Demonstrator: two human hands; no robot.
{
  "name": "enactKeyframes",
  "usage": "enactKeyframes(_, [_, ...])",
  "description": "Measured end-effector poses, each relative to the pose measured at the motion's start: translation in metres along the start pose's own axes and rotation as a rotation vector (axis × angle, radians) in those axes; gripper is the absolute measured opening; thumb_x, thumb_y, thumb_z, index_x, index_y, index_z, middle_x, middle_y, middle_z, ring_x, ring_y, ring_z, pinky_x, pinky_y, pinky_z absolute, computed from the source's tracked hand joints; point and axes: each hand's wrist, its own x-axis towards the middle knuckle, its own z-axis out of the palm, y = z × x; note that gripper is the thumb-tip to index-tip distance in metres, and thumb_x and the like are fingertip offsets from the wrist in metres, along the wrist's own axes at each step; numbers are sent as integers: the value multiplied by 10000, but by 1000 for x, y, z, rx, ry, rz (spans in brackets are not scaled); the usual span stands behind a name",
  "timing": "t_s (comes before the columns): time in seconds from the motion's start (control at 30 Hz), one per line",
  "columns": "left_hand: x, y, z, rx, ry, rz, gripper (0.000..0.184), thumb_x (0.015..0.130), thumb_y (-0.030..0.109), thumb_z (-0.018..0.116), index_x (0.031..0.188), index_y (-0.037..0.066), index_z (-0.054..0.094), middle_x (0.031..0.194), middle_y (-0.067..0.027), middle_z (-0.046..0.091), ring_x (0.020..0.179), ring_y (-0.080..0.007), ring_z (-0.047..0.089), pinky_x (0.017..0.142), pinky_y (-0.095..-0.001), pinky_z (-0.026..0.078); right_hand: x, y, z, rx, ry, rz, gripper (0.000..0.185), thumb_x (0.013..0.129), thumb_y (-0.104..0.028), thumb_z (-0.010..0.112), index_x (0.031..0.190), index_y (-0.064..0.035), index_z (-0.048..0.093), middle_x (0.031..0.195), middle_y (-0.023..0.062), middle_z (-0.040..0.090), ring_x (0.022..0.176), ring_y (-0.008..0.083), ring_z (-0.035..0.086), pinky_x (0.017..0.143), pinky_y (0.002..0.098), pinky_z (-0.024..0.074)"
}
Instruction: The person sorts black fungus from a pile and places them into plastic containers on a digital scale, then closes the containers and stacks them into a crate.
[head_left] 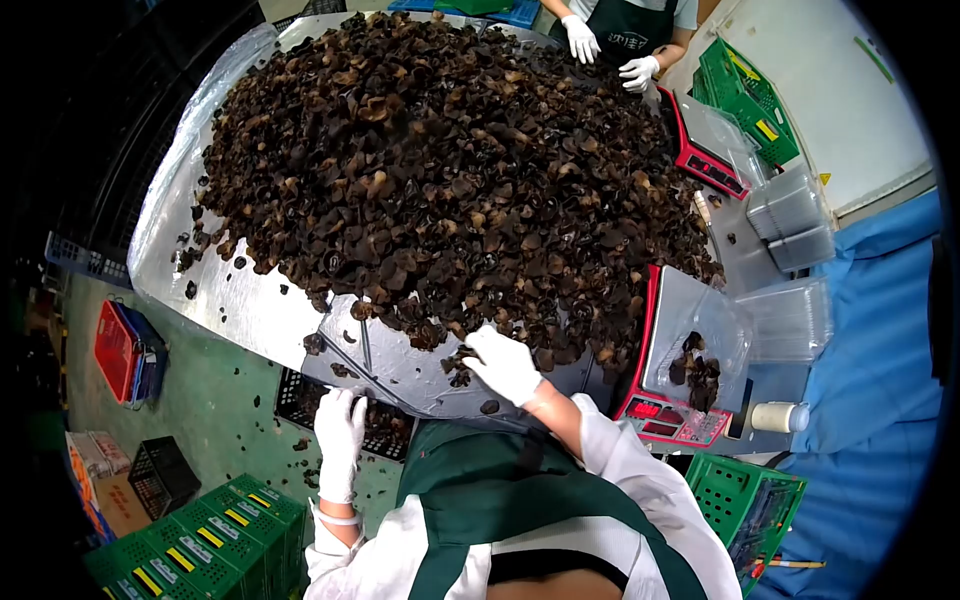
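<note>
A large heap of dark brown wood ear mushrooms (430, 190) covers most of the metal table (265, 325). At the heap's front edge, my right hand (503, 367), in a white glove, has its fingers bent around a few wood ear pieces (457, 373). My left hand (340, 437), also gloved, is by the table's front edge, above the floor beside a black crate. Its fingers are curled together, and whatever may be inside them is hidden. To the right of my right hand, a red scale (675, 415) carries a clear plastic tray with several mushroom pieces (697, 375).
Across the table stands a co-worker (625, 30) in white gloves near a second red scale (710, 165). Clear plastic boxes (790, 215) are stacked at right, near a white bottle (780, 416). A black crate (385, 432) sits below the table edge; green crates (215, 545) stand lower left.
</note>
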Motion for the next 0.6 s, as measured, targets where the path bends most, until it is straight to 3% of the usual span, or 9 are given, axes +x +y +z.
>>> enactKeyframes(0.1, [11,22,7,-202,8,34,141,818,167,670,927,78,659,848,-95,623,810,-276,607,733,-353,491,6,2,28,-29,-23,-28,253,823,-242,637,1014,-119,527,899,94,529,777,282,607,637,381,512])
enactKeyframes(0.17, [17,34,16,-206,-4,82,137,818,172,669,915,76,660,844,-98,621,818,-278,607,731,-356,490,9,12,30,187,-74,73,261,787,-208,667,990,-111,536,837,100,542,750,291,603,627,375,510])
enactKeyframes(0.23, [22,44,25,-224,-11,108,125,818,178,667,886,74,655,823,-97,612,800,-282,601,714,-360,485,6,19,7,590,-105,197,119,846,-134,622,933,-82,559,776,61,592,709,174,596,630,302,502])
enactKeyframes(0.3, [24,52,36,-237,-42,161,115,817,183,669,859,78,647,800,-92,601,783,-280,595,695,-362,481,-4,15,-35,1199,-167,526,114,898,-122,584,997,-68,570,838,37,604,721,123,575,637,278,499])
enactKeyframes(0.37, [24,54,52,-234,-80,219,155,806,223,683,862,85,641,782,-86,588,768,-277,585,684,-363,476,-21,11,-69,1444,-45,617,203,915,-132,576,1101,-51,571,898,44,600,726,122,566,628,268,498])
enactKeyframes(0.4, [25,57,57,-202,-103,270,183,798,238,690,886,85,639,787,-83,582,772,-275,582,685,-364,477,-40,33,-63,1581,-16,462,321,923,-189,576,1216,-63,535,930,61,594,716,129,558,623,271,499])
enactKeyframes(0.43, [27,61,61,-171,-125,321,213,791,252,696,910,86,637,792,-80,577,775,-273,578,685,-364,477,-56,38,-71,1664,35,469,374,937,-258,555,1257,-71,503,989,79,604,805,159,600,622,279,513])
enactKeyframes(0.5, [31,74,66,-220,-109,410,365,762,258,712,1066,83,611,881,-72,565,819,-259,564,686,-365,472,-80,49,-74,1613,236,530,418,937,-305,549,1285,-85,477,1086,106,607,940,211,624,631,295,531])
enactKeyframes(0.6, [35,86,77,-149,-161,540,325,752,198,701,1042,88,607,918,-83,559,836,-278,545,698,-363,467,-106,50,-83,1880,443,611,354,952,-327,515,1248,-132,517,1151,146,614,996,253,626,606,323,537])
